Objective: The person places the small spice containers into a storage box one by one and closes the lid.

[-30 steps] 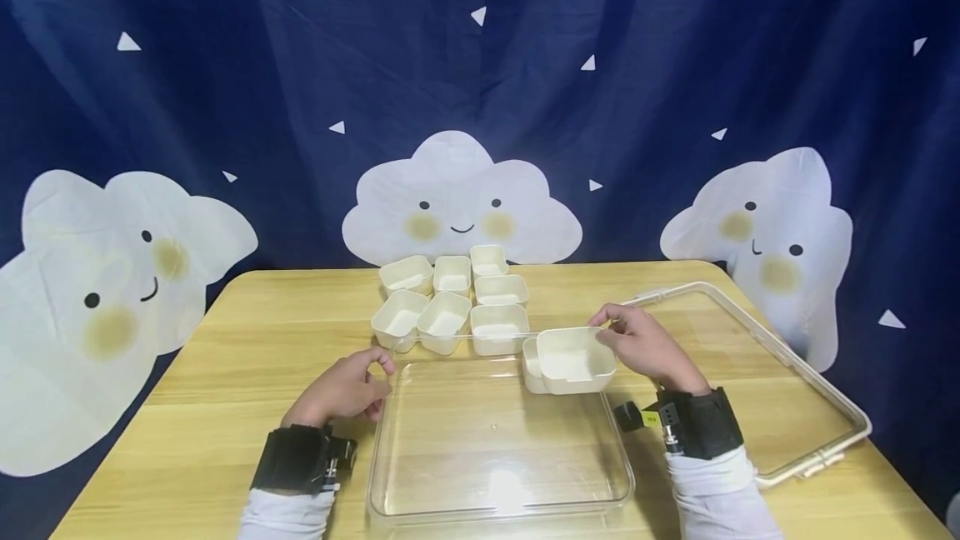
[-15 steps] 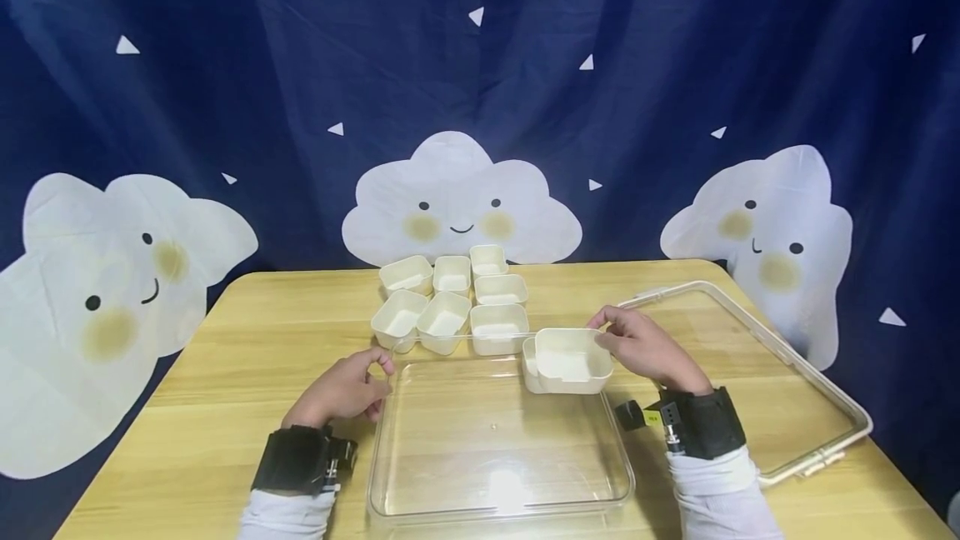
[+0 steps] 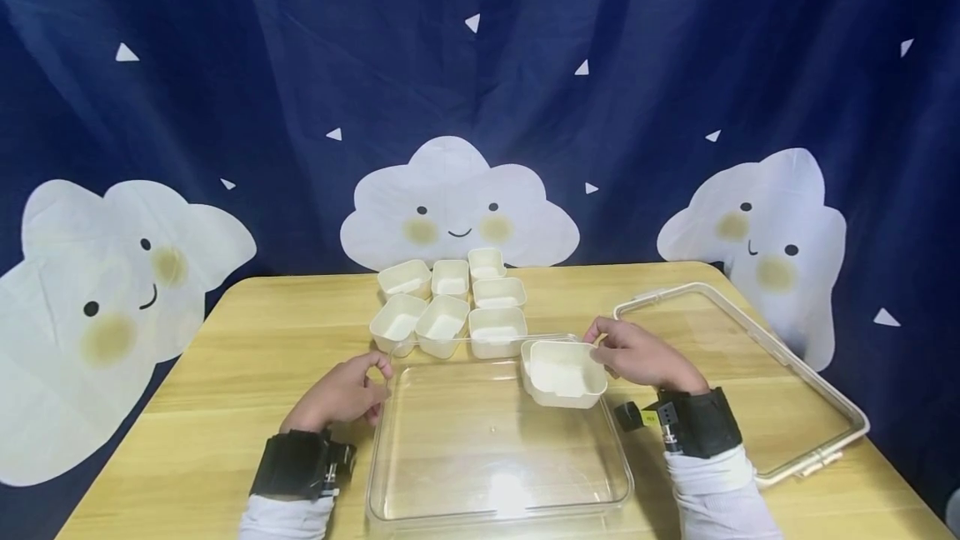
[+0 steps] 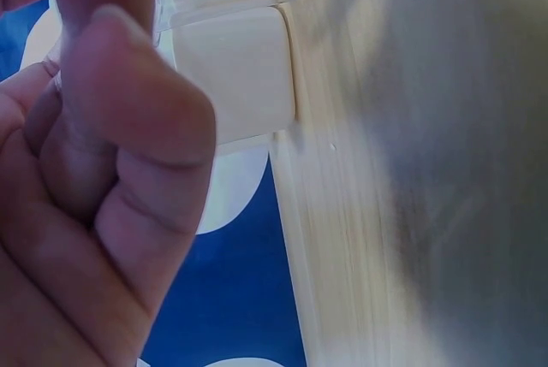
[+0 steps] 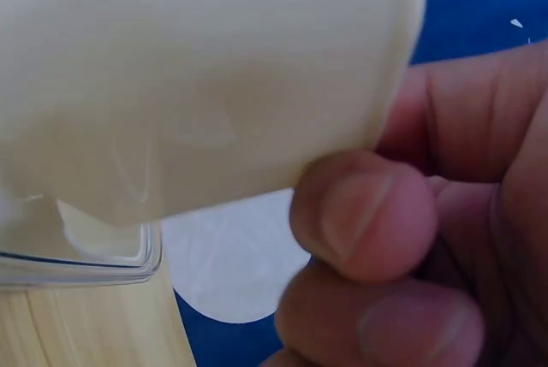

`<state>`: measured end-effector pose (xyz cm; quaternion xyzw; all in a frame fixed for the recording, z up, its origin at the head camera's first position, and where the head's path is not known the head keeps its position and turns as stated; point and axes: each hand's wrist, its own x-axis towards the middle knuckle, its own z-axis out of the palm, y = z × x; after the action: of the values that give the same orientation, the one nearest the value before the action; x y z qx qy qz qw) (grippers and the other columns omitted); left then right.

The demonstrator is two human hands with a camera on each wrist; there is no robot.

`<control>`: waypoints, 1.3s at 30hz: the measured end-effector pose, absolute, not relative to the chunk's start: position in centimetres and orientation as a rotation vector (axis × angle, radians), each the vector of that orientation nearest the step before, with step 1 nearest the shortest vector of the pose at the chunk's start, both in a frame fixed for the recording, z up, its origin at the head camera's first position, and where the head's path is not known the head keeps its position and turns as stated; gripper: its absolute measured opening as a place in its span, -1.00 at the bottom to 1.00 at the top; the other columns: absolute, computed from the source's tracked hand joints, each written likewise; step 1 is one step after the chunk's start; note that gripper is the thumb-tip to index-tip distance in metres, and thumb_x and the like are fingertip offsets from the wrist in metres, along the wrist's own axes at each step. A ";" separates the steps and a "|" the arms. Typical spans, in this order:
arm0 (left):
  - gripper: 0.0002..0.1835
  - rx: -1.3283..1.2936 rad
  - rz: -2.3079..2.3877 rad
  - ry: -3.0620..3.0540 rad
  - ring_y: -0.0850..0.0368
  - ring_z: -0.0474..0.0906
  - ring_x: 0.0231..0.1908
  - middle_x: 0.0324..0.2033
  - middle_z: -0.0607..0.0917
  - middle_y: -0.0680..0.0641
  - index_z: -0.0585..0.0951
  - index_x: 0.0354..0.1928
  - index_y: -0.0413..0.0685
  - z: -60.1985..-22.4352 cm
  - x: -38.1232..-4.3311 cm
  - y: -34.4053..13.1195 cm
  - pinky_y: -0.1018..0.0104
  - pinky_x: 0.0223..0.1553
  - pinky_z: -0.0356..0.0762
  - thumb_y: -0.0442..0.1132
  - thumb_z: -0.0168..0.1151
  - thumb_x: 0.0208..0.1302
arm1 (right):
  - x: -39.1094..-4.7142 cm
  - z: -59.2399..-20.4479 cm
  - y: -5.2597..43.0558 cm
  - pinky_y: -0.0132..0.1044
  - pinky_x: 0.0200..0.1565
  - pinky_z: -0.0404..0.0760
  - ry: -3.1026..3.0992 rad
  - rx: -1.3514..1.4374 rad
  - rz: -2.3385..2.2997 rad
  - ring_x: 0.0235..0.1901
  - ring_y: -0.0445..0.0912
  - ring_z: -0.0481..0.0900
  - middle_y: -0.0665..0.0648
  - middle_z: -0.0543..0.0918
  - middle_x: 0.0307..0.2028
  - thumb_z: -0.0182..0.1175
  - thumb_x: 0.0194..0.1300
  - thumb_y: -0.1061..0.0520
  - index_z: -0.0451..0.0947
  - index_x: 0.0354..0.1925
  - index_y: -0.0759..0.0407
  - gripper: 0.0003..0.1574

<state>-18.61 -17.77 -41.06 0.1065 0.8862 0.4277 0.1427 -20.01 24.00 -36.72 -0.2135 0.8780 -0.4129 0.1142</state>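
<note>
My right hand (image 3: 643, 354) pinches the right edge of a small cream storage bin (image 3: 567, 373) between thumb and fingers. The bin tilts over the back right corner of a large clear plastic box (image 3: 495, 440). Just behind and left of it, a second cream bin shows only as a strip of rim, mostly hidden. In the right wrist view the held bin (image 5: 214, 85) fills the upper left, thumb on its edge. My left hand (image 3: 341, 392) grips the clear box's rim near the back left corner, fingers curled; the thumb (image 4: 145, 93) covers much of this in the left wrist view.
Several more cream bins (image 3: 442, 323) stand grouped on the wooden table (image 3: 247, 365) behind the box. To the right lies a clear lid (image 3: 780, 348) with a pale frame. A dark blue cloud-print curtain (image 3: 465, 90) hangs behind the table.
The held bin has come slightly down and toward me, tipping so more of its inside shows, and overlaps the bin behind it more. My right hand lowered with it; the left hand stays put.
</note>
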 end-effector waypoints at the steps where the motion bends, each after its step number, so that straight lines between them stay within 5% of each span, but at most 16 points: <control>1: -0.82 0.308 1.233 2.555 0.04 0.54 -0.65 -0.71 0.58 -0.05 0.45 -0.12 -0.21 -41.1 -18.6 -17.8 0.30 -0.61 0.32 -0.41 0.10 0.22 | -20.0 -36.8 24.0 -0.41 -0.63 0.26 2.566 -0.637 -1.206 -0.67 -0.18 0.32 0.01 0.39 -0.66 0.01 0.35 0.32 0.42 -0.17 0.30 -0.91; 26: -0.82 0.326 1.228 2.550 0.01 0.56 -0.64 -0.70 0.58 -0.06 0.44 -0.11 -0.22 -41.2 -18.6 -17.6 0.31 -0.62 0.31 -0.40 0.11 0.25 | -19.7 -37.4 24.2 -0.39 -0.56 0.29 2.442 -0.721 -1.047 -0.64 -0.05 0.46 -0.03 0.47 -0.69 0.02 0.34 0.29 0.35 -0.26 0.14 -0.93; 39: -0.81 0.321 1.239 2.550 0.03 0.57 -0.63 -0.69 0.58 -0.06 0.44 -0.10 -0.23 -41.3 -18.6 -17.9 0.31 -0.62 0.33 -0.39 0.11 0.25 | -20.0 -37.8 23.8 -0.38 -0.65 0.29 2.373 -0.635 -1.084 -0.72 -0.13 0.39 0.08 0.50 -0.72 0.01 0.29 0.31 0.32 -0.25 0.28 -0.94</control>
<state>-18.64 -17.92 -41.31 0.1113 0.8846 0.4296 0.1436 -20.03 23.81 -37.82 -0.2303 0.8608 -0.3934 0.2263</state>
